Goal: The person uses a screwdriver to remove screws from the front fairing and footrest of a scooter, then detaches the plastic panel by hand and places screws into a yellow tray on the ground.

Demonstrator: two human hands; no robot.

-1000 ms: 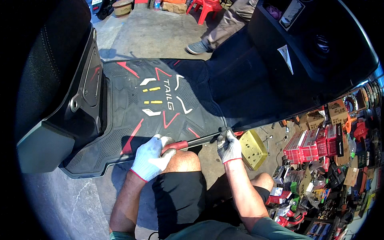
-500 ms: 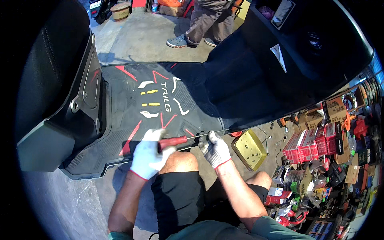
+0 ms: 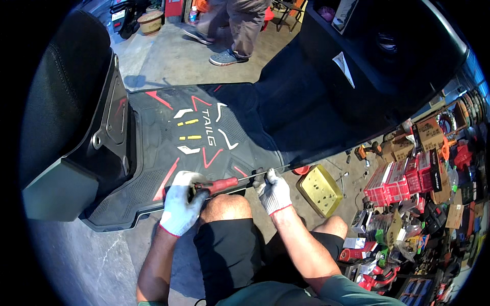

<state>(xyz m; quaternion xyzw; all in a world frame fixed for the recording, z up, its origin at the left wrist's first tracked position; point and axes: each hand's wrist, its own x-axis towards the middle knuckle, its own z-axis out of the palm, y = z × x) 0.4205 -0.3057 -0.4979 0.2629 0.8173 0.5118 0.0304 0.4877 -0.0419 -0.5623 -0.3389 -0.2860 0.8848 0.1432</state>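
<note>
A red-handled screwdriver [image 3: 222, 185] lies along the near edge of the scooter's footboard [image 3: 196, 164], its thin shaft pinched between thumb and fingers of the right hand [image 3: 275, 195], apparently to steady it, while the left hand [image 3: 182, 201] curls loosely at the handle's butt, probably for turning, though how firmly cannot be told. The tip is lost against the dark bodywork, so what it meets is hidden. Beyond, a yellow tray [image 3: 308, 187] on the floor [image 3: 163, 61] holds dark pieces [image 3: 332, 192] too small to identify, perhaps placed there within reach.
</note>
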